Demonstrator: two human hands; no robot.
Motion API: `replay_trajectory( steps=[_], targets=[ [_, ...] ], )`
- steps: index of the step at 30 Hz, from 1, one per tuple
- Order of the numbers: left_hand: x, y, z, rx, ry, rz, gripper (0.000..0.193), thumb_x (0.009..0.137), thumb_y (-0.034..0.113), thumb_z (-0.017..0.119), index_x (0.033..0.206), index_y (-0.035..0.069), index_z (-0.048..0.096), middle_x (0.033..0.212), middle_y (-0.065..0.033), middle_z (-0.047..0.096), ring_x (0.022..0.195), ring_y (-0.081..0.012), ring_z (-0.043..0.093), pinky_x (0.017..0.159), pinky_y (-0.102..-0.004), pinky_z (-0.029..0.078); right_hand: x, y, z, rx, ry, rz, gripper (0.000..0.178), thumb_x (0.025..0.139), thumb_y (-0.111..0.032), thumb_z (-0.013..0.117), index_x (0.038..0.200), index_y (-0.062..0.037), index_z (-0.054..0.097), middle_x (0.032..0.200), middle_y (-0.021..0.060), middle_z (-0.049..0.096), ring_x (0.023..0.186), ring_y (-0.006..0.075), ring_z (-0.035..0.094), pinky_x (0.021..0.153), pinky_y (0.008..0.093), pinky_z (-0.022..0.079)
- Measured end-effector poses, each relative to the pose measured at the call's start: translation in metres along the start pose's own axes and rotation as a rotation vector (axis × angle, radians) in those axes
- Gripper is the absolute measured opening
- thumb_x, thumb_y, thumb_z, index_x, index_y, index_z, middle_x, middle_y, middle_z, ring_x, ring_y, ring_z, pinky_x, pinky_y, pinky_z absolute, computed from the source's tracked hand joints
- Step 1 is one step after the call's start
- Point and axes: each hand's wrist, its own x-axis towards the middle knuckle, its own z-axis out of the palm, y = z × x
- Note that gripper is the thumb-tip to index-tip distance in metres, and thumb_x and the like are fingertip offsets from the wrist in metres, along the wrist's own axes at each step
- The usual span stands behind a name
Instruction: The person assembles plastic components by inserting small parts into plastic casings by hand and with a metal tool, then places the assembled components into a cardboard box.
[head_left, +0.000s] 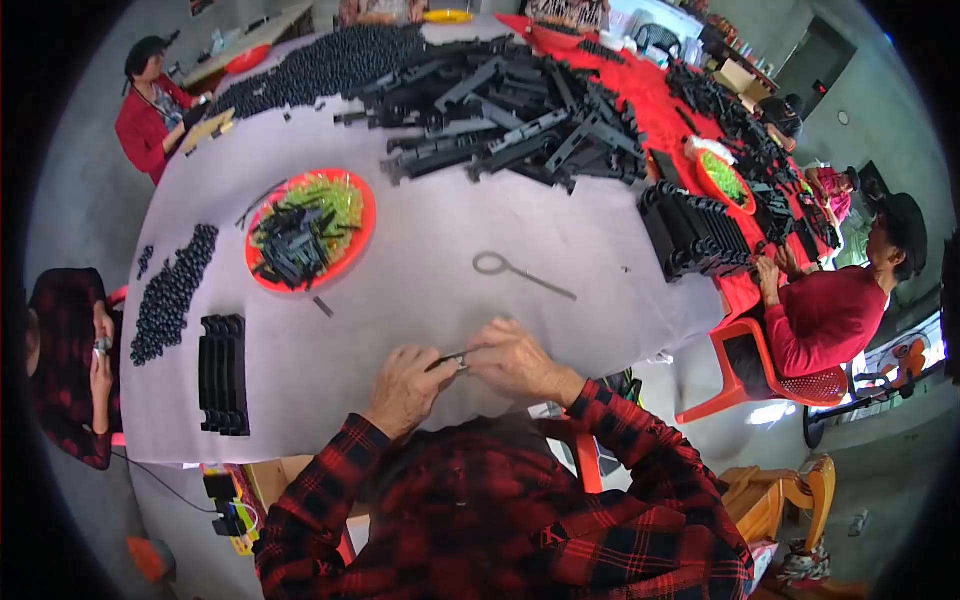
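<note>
Close to the near table edge, my left hand (404,387) and my right hand (518,362) meet, both with fingers closed. Between their fingertips runs a small thin dark strip (448,359), with a light, shiny spot near the right fingers; its exact kind is too small to tell. Beyond my right hand, a grey rod with a ring at one end (530,275) lies on the pale tablecloth (430,240). A red-orange plate (369,215) further left holds yellow-green small pieces and black plastic parts. One short dark piece (323,307) lies just below the plate.
A black ribbed rack (222,375) and a pile of black beads (175,295) lie left. Large black parts (520,115) heap at the far side; stacked black racks (695,230) stand right. Co-workers (835,310) sit around the table, one on a red chair (745,365).
</note>
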Motion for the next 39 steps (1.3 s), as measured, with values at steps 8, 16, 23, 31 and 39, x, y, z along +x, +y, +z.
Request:
replay_trajectory(
  steps=[8, 16, 23, 31, 39],
  targets=[
    [0.004, -0.007, 0.006, 0.060, -0.020, 0.025, 0.033, 0.084, 0.009, 0.065, 0.117, 0.016, 0.069, 0.101, -0.0083, 0.057, 0.095, -0.0319, 0.056, 0.087, -0.0444, 0.046, 0.002, 0.009, -0.007, -0.019, -0.039, -0.008, 0.011, 0.085, -0.017, 0.073, 0.095, -0.0131, 0.075, 0.104, 0.0046, 0.065, 0.097, 0.0287, 0.057, 0.086, 0.0420, 0.047],
    [0.006, -0.004, 0.007, 0.028, -0.071, -0.016, 0.045, 0.081, 0.003, 0.065, 0.123, 0.018, 0.068, 0.105, -0.0090, 0.055, 0.098, -0.0320, 0.055, 0.084, -0.0445, 0.045, 0.001, 0.011, -0.003, 0.057, -0.015, 0.018, 0.016, 0.085, -0.019, 0.075, 0.098, -0.0108, 0.073, 0.102, 0.0046, 0.065, 0.095, 0.0283, 0.056, 0.086, 0.0414, 0.048],
    [0.002, 0.002, 0.010, 0.035, -0.016, -0.047, 0.045, 0.081, 0.002, 0.063, 0.123, 0.018, 0.069, 0.104, -0.0090, 0.055, 0.098, -0.0317, 0.055, 0.083, -0.0437, 0.046, 0.001, 0.006, -0.003, 0.145, 0.063, 0.055, 0.018, 0.080, -0.016, 0.079, 0.091, -0.0061, 0.069, 0.095, 0.0066, 0.065, 0.092, 0.0298, 0.058, 0.084, 0.0411, 0.049],
    [-0.001, 0.001, 0.013, 0.062, 0.014, -0.061, 0.042, 0.082, 0.005, 0.062, 0.121, 0.018, 0.069, 0.104, -0.0096, 0.055, 0.097, -0.0324, 0.056, 0.082, -0.0453, 0.049, 0.002, 0.006, 0.002, 0.159, 0.076, 0.066, 0.019, 0.079, -0.017, 0.079, 0.085, -0.0046, 0.066, 0.093, 0.0071, 0.065, 0.091, 0.0286, 0.062, 0.089, 0.0425, 0.048],
    [-0.003, -0.004, 0.021, 0.038, 0.028, -0.070, 0.028, 0.089, 0.014, 0.063, 0.117, 0.019, 0.067, 0.110, -0.0096, 0.059, 0.099, -0.0342, 0.058, 0.082, -0.0458, 0.047, 0.000, 0.003, 0.002, 0.132, 0.099, 0.123, 0.018, 0.079, -0.018, 0.081, 0.086, -0.0050, 0.072, 0.093, 0.0089, 0.067, 0.089, 0.0292, 0.064, 0.093, 0.0439, 0.048]
  ],
)
